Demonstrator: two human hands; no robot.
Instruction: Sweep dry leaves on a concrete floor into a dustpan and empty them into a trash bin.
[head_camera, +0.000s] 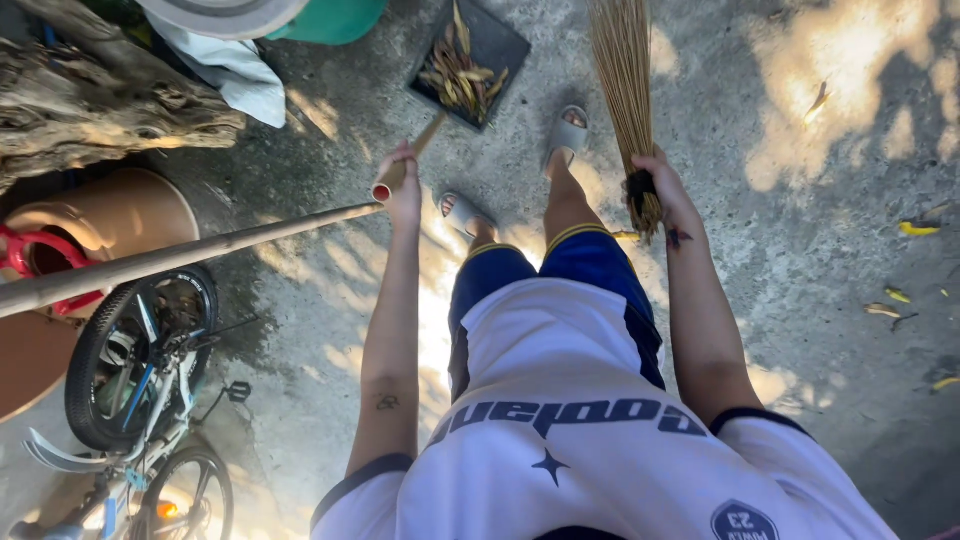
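L hand (404, 185): fist clenched on dustpan (468, 62) handle end, pan resting on concrete ahead, full of dry leaves.
R hand (658, 185): grasping stick broom (622, 70) at bound neck.
Handling: both prob. light; bristles stiff, springy.

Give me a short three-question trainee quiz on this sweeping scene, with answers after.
1. True or false: the dustpan is empty.
2. Which hand holds the broom? A) left B) right C) neither
3. Fill in: a small ____ lies at the lower left of the concrete.

Key:
1. False; dry leaves lie in it.
2. B; the right hand has its grip closed on the bound end of the broom, while the left hand is closed on the dustpan's handle.
3. Bicycle.
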